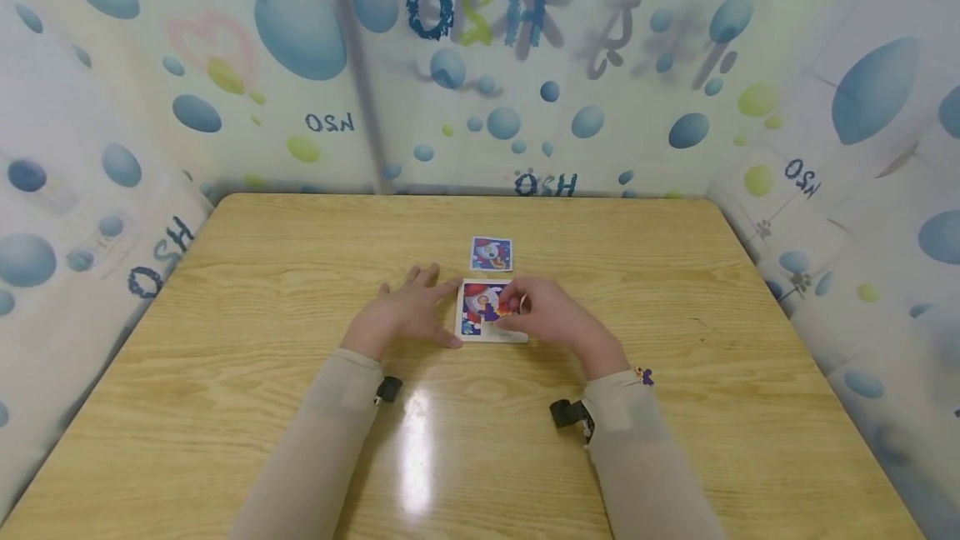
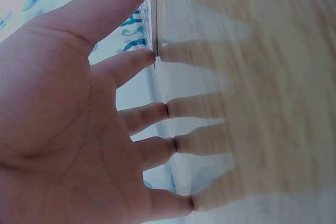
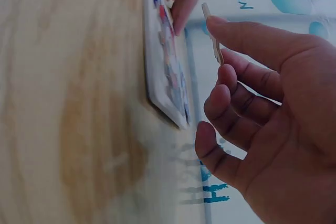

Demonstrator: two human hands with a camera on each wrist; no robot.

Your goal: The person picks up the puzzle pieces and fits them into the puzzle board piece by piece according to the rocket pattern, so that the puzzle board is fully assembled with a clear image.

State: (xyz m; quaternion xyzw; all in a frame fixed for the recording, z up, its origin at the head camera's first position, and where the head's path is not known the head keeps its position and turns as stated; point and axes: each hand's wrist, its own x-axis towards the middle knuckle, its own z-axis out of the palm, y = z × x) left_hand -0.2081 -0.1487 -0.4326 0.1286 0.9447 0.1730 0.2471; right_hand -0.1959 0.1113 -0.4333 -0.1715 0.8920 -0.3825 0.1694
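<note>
A small jigsaw puzzle in a white tray [image 1: 487, 338] lies at the middle of the table, showing a colourful cartoon picture. Bare white shows in its lower right part. My right hand [image 1: 562, 319] is over the tray's right side and pinches a thin puzzle piece [image 3: 215, 40] between thumb and fingertips, off the tray in the right wrist view. At the tray's left edge is my left hand [image 1: 405, 311], fingers spread and fairly straight. Its thumb and index finger touch the tray's edge, and the other fingertips rest on the table in the left wrist view.
A square picture card [image 1: 491, 254] with a similar cartoon lies just beyond the tray. The wooden table [image 1: 225, 407] is bounded by patterned curtains [image 1: 480, 132] at the back and sides. Dark wrist cameras [image 1: 566, 413] sit at both sleeves.
</note>
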